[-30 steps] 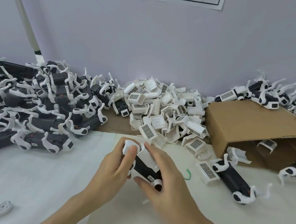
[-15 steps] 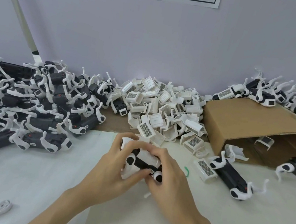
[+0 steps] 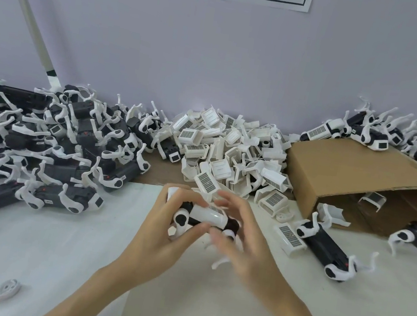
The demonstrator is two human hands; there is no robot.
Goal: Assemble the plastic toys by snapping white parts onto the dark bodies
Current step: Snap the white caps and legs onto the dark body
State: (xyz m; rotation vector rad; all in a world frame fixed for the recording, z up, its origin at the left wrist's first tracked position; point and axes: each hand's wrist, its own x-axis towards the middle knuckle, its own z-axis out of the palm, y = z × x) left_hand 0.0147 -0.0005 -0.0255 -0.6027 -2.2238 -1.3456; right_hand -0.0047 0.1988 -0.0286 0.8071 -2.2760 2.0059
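Gripping the toy (image 3: 206, 216), left hand (image 3: 162, 232) (right hand (image 3: 241, 239) blurred).

head cam | single wide view | faces forward-down | close over table (image 3: 50, 255) | wall (image 3: 217, 63) behind

White-covered table (image 3: 36, 253): heap of dark toy bodies (image 3: 48, 146) left, pile of white parts (image 3: 232, 156) centre back, tipped cardboard box (image 3: 348, 180) right, one toy (image 3: 324, 247) beside it, loose white piece (image 3: 0, 290) near front-left edge.
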